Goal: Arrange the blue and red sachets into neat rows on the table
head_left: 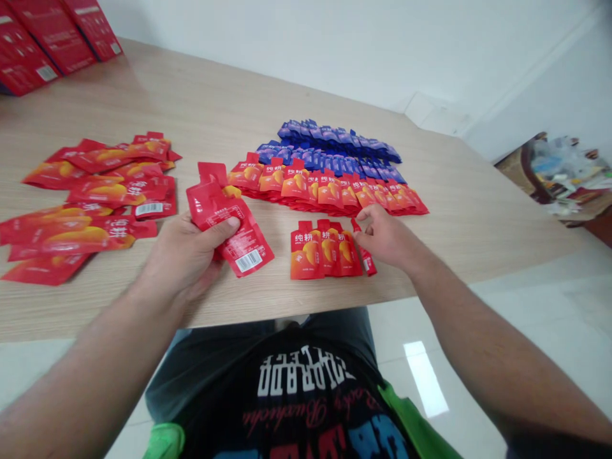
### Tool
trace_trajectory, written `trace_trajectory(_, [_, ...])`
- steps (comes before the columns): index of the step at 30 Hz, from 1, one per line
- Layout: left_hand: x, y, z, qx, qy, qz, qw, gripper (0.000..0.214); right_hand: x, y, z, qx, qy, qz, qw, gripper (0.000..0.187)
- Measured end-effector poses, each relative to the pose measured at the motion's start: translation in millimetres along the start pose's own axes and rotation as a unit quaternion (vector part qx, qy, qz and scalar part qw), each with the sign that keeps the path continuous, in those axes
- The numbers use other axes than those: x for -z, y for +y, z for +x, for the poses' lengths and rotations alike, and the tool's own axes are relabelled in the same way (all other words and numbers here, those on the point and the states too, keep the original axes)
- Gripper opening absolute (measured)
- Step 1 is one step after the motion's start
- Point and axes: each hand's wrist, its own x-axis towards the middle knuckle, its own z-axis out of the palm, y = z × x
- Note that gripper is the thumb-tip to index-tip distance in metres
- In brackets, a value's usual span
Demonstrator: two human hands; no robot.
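Closest to the camera is a black printed T-shirt (296, 395) on the person's own torso, just below the edge of a wood-grain table (459, 210). Taking the long, overlapping row of red pouches (329, 191) as the landmark, the left hand (184, 258) is in front of its left end, closed around a red barcoded pouch (243, 239) with the thumb across it. In front of the row's middle, the right hand (382, 237) has its fingers (368, 220) curled, touching a slim red pouch (366, 261) on edge; I cannot tell whether they grip it. Three overlapping red pouches (325, 252) lie just left of that pouch. Blue sachets (335, 150) sit behind the row, and loose red pouches (95, 191) lie left of it. The slim pouch could tip into its neighbours if released, and a careless wrist could slide the glossy row out of line or mix in loose pouches.
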Motion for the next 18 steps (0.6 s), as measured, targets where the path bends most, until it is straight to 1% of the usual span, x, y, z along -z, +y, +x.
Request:
trace_trajectory(4, [1.1,0,1,0.0,-0.005,-0.005,1.0,0.041,3,7,-6,0.035,0.022,0.068,0.997,0.035])
trace_trajectory(8, [-2.3,2,-8,0.01,0.005,-0.002,1.0,0.037,10,17,-27,0.062,0.081,0.164,0.981,0.031])
trace_trajectory(10, [-7.8,1,-17,0.026,-0.009,-0.012,1.0,0.039,9,12,-43,0.072,0.1,0.227,0.966,0.031])
trace_trajectory(12, [-16.7,-4,-27,0.053,-0.039,-0.03,0.997,0.04,5,1,-59,0.086,0.091,0.276,0.953,0.033])
trace_trajectory(13, [-22.1,-7,-32,0.067,-0.057,-0.04,0.995,0.04,3,-6,-65,0.097,0.082,0.285,0.95,0.034])
trace_trajectory(15, [-33.0,-13,-40,0.087,-0.093,-0.059,0.99,0.04,0,-14,-73,0.118,0.086,0.253,0.957,0.036])
trace_trajectory(16, [-37.5,-16,-43,0.089,-0.107,-0.065,0.988,0.041,-1,-13,-73,0.125,0.106,0.216,0.963,0.037])
trace_trajectory(18, [-42.6,-21,-45,0.083,-0.12,-0.069,0.987,0.041,-2,-1,-68,0.139,0.163,0.129,0.968,0.042])
